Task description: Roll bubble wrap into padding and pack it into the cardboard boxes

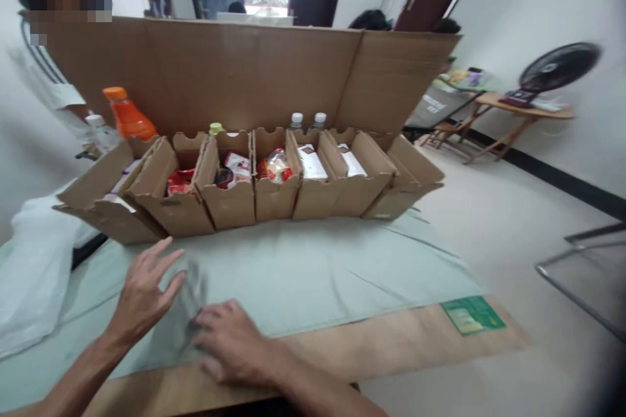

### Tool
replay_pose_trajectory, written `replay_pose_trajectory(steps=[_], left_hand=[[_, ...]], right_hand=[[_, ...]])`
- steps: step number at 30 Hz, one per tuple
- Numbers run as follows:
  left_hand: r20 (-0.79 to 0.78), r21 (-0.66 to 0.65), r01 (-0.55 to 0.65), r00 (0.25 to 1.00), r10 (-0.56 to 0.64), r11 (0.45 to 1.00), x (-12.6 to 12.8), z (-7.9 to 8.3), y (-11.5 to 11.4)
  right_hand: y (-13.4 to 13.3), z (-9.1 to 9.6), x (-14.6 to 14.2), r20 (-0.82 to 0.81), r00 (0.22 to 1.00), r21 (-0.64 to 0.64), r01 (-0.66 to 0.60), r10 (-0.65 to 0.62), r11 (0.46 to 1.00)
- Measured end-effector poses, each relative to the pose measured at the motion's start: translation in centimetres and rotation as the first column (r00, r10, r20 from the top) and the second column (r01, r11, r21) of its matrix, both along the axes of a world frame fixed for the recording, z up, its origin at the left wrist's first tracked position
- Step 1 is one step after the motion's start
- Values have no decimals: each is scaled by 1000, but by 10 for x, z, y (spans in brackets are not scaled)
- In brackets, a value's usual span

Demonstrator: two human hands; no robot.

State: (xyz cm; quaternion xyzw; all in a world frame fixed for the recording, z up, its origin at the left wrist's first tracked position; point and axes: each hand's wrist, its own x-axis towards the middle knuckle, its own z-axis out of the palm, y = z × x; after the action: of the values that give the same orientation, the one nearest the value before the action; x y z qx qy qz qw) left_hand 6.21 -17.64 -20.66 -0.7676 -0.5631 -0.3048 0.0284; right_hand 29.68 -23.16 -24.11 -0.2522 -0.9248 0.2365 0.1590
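My left hand [144, 290] is raised over the green cloth [313, 273], its fingers apart and nothing held in them. Close by on the right, my right hand [235, 342] is low at the table's front edge, fingers curled on a thin, greyish see-through thing [194, 290]. That thing stands up between my hands, smeared by motion; it looks like clear plastic, but its kind cannot be made out. Beyond my hands is a row of open cardboard boxes [227, 204]. Red packets [180, 182], a clear-wrapped snack [277, 166] and white boxes [312, 163] show inside several of them.
Behind the row stand an orange bottle [130, 116], white-capped bottles [296, 120] and a tall cardboard panel [254, 75]. White plastic sheeting [39, 267] lies at left. A green card [473, 315] is on the wooden edge. Another person is at back left; a fan [550, 70] stands right.
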Motion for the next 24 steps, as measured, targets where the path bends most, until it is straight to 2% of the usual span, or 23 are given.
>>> replay_pose_trajectory(steps=[2, 4, 6, 7, 9, 10, 12, 13, 14, 15, 16, 18, 20, 22, 24], left_hand=[[73, -19, 81, 994, -80, 996, 42, -6, 12], [115, -33, 142, 984, -137, 989, 77, -15, 22], [98, -45, 203, 975, -198, 978, 104, -30, 28], [66, -52, 225, 973, -221, 973, 113, -40, 28], [-22, -66, 248, 968, -250, 966, 126, -60, 24], [-68, -69, 253, 964, -257, 965, 129, -69, 20], [-136, -64, 255, 956, -261, 965, 131, -82, 14], [-157, -60, 254, 953, -261, 965, 130, -86, 11], [-171, -60, 251, 951, -258, 966, 129, -88, 9], [-179, -62, 247, 950, -255, 967, 128, -89, 9], [-185, -67, 245, 950, -253, 967, 127, -89, 8], [-192, -70, 250, 947, -259, 966, 125, -88, 10], [-194, -64, 255, 945, -263, 965, 125, -88, 12], [-191, -56, 255, 946, -261, 965, 125, -88, 12], [-181, -59, 259, 947, -265, 964, 125, -87, 12]], right_hand=[[-17, 5, 12, -12, 992, -25, -122, 122, 992], [-27, 11, 43, -78, 993, -85, -99, 93, 991], [-32, 22, 95, -166, 978, -154, 100, -125, 983], [-31, 30, 127, -205, 936, -182, 250, -286, 951], [-23, 54, 198, -240, 793, -169, 534, -560, 829], [-15, 67, 233, -253, 706, -97, 662, -662, 743], [10, 96, 296, -299, 531, 116, 845, -793, 522], [26, 109, 321, -304, 484, 233, 873, -820, 428], [43, 121, 341, -274, 454, 333, 872, -848, 359], [62, 131, 356, -232, 417, 413, 860, -879, 299], [79, 139, 366, -177, 392, 478, 836, -903, 270], [109, 150, 377, -24, 357, 579, 766, -934, 278], [124, 156, 380, 88, 336, 630, 711, -938, 314], [122, 159, 380, 130, 326, 652, 684, -936, 328], [108, 161, 379, 143, 334, 673, 658, -932, 339]])
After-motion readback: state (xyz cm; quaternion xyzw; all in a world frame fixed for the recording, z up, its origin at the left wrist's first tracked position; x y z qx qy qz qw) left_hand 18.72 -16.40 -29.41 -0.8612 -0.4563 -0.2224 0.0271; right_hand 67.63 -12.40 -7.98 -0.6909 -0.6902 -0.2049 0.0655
